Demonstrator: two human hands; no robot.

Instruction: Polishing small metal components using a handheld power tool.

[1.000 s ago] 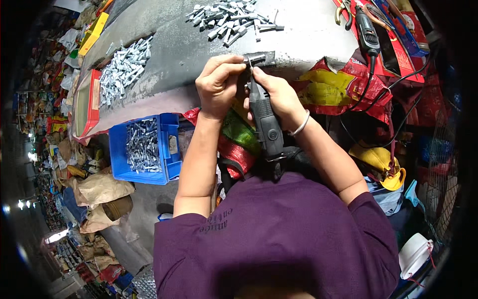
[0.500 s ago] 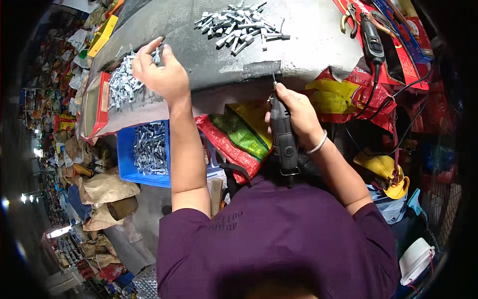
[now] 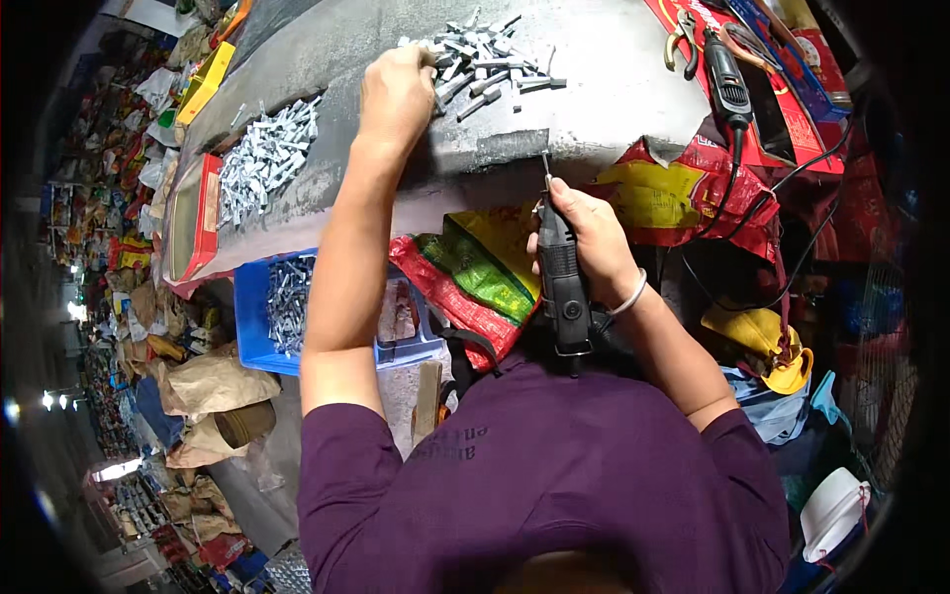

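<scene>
My right hand (image 3: 594,233) is wrapped round a black rotary tool (image 3: 564,287), held upright with its thin metal bit (image 3: 545,163) pointing away from me at the table's near edge. At the left border of a loose pile of small grey metal parts (image 3: 495,64), my left hand (image 3: 398,94) has its fingers curled in. Its back hides most of the fingertips, so what they pinch cannot be made out. A second pile of similar metal parts (image 3: 267,158) lies to the left on the worn grey table (image 3: 614,89).
Beside the left pile stands a red open box (image 3: 209,213). Below the table edge, a blue bin (image 3: 253,317) holds more metal parts. At the far right lie another rotary tool (image 3: 730,89), its cord (image 3: 737,173) and pliers (image 3: 683,45). Woven sacks (image 3: 485,277) hang along the near edge.
My left hand has moved from the left pile across to the far middle pile, its fingers now curled. The right hand still holds the rotary tool, nearly in place.
</scene>
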